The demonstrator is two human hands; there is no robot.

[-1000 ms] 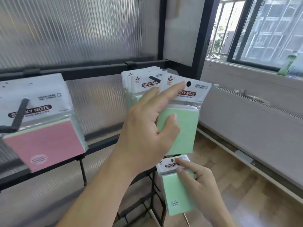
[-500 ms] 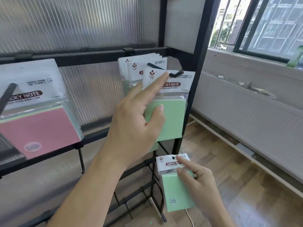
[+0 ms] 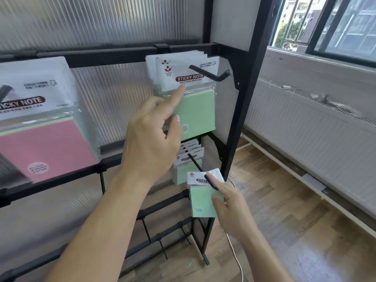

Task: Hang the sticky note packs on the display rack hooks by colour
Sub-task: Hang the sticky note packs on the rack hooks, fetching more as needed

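Here, at the right end of the black display rack (image 3: 240, 119), the left hand (image 3: 150, 139) was raised, forefinger straight, its tip touching the front green pack (image 3: 195, 110) on the upper hook (image 3: 209, 75). Lower and nearer, the right hand (image 3: 230, 212) pinched a smaller green pack (image 3: 201, 202) between thumb and forefinger, its white header against the tip of the lower hook (image 3: 195, 164), where more green packs (image 3: 183, 176) hung. At the left hung pink packs (image 3: 44, 147).
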